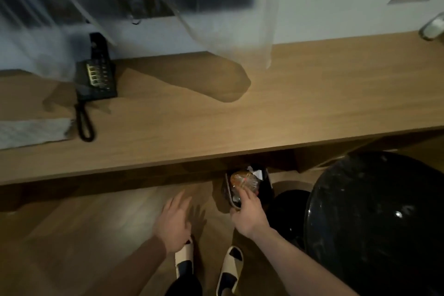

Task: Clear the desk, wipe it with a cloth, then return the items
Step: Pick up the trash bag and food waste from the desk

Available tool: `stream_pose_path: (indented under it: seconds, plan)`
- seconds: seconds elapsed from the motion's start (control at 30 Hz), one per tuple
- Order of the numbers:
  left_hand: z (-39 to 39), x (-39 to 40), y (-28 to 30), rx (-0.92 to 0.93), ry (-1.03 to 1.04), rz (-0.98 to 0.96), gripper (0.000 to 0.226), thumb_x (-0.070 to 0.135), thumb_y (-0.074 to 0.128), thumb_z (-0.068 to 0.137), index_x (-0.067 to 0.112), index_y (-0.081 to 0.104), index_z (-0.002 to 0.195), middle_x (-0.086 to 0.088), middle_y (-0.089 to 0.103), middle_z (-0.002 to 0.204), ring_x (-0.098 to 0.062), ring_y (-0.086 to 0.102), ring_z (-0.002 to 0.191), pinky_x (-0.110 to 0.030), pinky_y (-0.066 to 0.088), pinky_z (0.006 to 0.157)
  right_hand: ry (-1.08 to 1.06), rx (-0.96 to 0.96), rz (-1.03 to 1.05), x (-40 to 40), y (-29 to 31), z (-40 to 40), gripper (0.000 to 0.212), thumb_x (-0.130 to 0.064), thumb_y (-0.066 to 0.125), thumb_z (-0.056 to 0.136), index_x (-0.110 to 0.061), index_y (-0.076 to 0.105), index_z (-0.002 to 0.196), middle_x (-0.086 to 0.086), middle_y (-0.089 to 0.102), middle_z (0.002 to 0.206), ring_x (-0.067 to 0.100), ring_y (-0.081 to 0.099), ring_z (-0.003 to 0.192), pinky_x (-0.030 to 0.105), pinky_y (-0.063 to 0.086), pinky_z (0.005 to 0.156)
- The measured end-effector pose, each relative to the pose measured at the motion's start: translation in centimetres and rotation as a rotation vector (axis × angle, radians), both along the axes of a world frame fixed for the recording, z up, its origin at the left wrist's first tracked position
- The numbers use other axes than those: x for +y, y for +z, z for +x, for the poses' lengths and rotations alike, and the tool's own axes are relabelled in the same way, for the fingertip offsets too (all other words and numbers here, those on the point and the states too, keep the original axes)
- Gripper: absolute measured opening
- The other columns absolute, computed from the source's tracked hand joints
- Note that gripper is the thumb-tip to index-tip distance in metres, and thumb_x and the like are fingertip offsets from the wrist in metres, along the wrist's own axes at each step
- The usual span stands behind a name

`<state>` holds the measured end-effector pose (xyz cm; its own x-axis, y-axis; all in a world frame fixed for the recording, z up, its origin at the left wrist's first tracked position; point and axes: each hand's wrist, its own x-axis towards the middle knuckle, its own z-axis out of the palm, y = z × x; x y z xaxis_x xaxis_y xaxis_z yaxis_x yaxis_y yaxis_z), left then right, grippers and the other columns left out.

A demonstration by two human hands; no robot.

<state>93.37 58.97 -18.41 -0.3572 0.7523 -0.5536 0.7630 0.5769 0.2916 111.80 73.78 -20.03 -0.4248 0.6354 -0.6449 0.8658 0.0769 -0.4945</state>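
A long wooden desk (264, 113) crosses the frame from left to right, its front edge running from the lower left up to the right border. On its left part stands a black desk telephone (96, 77), whose coiled cord (84, 122) trails toward the front edge. Just left of the cord, a grey cloth (33, 132) lies flat, cut off by the left border of the frame. At the far right, near the wall, a blurred glass jar (432, 27) stands on the desk. The broad middle stretch of the desktop shows bare wood with a dark shadow across it. A sheer curtain (216, 7) hangs over the upper middle of the frame, its lower hem above the desk.

Below the front edge, at lower centre, a small black waste bin (265, 187) sits on the wooden floor (84, 235), partly under the desk. The right hand (247, 214) reaches into its mouth, fingers curled round a clear-wrapped food item (243, 181) resting at the top of the bin. The left hand (174, 221) hovers over the floor just left of the bin, fingers spread wide, holding nothing, blurred. A glossy black round chair (374, 223) fills the lower right, close beside the bin. Two pale slippers (183, 263) show at the bottom centre.
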Motion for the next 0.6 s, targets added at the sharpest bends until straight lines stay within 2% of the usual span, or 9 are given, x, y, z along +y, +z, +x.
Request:
stream_pose_path:
  seconds: [0.1,0.2,0.27,0.33,0.37,0.43,0.47,0.6]
  plan:
    - [-0.9,-5.0,4.4,0.085,-0.018,-0.018,0.077,0.033,0.055,0.094,0.028,0.02,0.162,-0.003,0.003,0.172,-0.024,0.005,0.158,-0.041,0.014,0.129,0.28,-0.057,0.086,-2.2,4.6,-0.5,0.079,-0.04,0.058,0.099,-0.033,0.013,0.164,-0.005,0.006,0.172,0.028,0.001,0.159,0.048,0.013,0.129]
    - [-1.6,-9.6,8.3,0.191,0.001,-0.062,0.077,0.039,0.051,0.096,0.026,0.015,0.163,-0.008,-0.008,0.172,-0.03,-0.006,0.158,-0.047,0.002,0.128,0.499,-0.088,0.191,-4.6,8.4,-1.5,0.079,-0.048,0.053,0.101,-0.033,0.008,0.164,-0.003,-0.004,0.173,0.031,-0.008,0.159,0.053,0.005,0.128]
    - [-2.2,-12.5,10.8,0.219,0.041,-0.132,0.082,0.057,0.033,0.094,0.024,0.007,0.164,-0.01,-0.015,0.17,-0.032,-0.013,0.157,-0.049,-0.006,0.126,0.609,-0.104,0.241,-6.5,10.4,-2.7,0.079,-0.051,0.05,0.102,-0.034,0.005,0.165,-0.002,-0.008,0.173,0.032,-0.011,0.158,0.055,0.002,0.127]
    - [-3.1,-16.0,12.0,0.231,0.084,-0.167,0.098,0.071,0.008,0.08,0.022,-0.002,0.165,-0.01,-0.027,0.166,-0.034,-0.02,0.155,-0.05,-0.012,0.124,0.68,-0.111,0.286,-8.7,11.6,-4.3,0.08,-0.054,0.049,0.102,-0.035,0.003,0.164,-0.002,-0.013,0.172,0.033,-0.015,0.157,0.056,-0.001,0.126]
    - [-3.8,-17.7,12.3,0.257,0.103,-0.165,0.097,0.072,0.009,0.083,0.022,-0.003,0.165,-0.01,-0.034,0.161,-0.034,-0.023,0.154,-0.051,-0.014,0.123,0.708,-0.111,0.305,-9.7,12.1,-5.4,0.081,-0.054,0.049,0.101,-0.036,0.001,0.164,-0.003,-0.015,0.172,0.033,-0.017,0.157,0.056,-0.002,0.126]
    - [-5.5,-21.5,12.5,0.291,0.147,-0.148,0.083,0.061,0.031,0.098,0.023,-0.002,0.165,-0.012,-0.042,0.157,-0.035,-0.029,0.152,-0.053,-0.016,0.121,0.754,-0.101,0.334,-12.1,13.0,-7.8,0.084,-0.054,0.051,0.1,-0.036,-0.001,0.164,-0.002,-0.018,0.171,0.033,-0.02,0.156,0.057,-0.004,0.125]
    - [-6.5,-23.3,12.7,0.288,0.179,-0.131,0.082,0.057,0.036,0.1,0.024,-0.002,0.165,-0.012,-0.042,0.158,-0.036,-0.031,0.151,-0.054,-0.015,0.121,0.772,-0.091,0.347,-13.3,13.3,-9.0,0.084,-0.052,0.051,0.1,-0.036,-0.002,0.164,-0.002,-0.019,0.171,0.033,-0.022,0.155,0.057,-0.004,0.126]
    - [-10.7,-30.2,13.8,0.29,0.26,-0.117,0.083,0.056,0.037,0.1,0.023,-0.004,0.165,-0.013,-0.04,0.161,-0.038,-0.033,0.149,-0.057,-0.014,0.123,0.782,-0.056,0.384,-19.0,14.8,-14.4,0.082,-0.057,0.047,0.101,-0.035,-0.001,0.164,-0.003,-0.018,0.171,0.031,-0.022,0.155,0.055,-0.006,0.126]
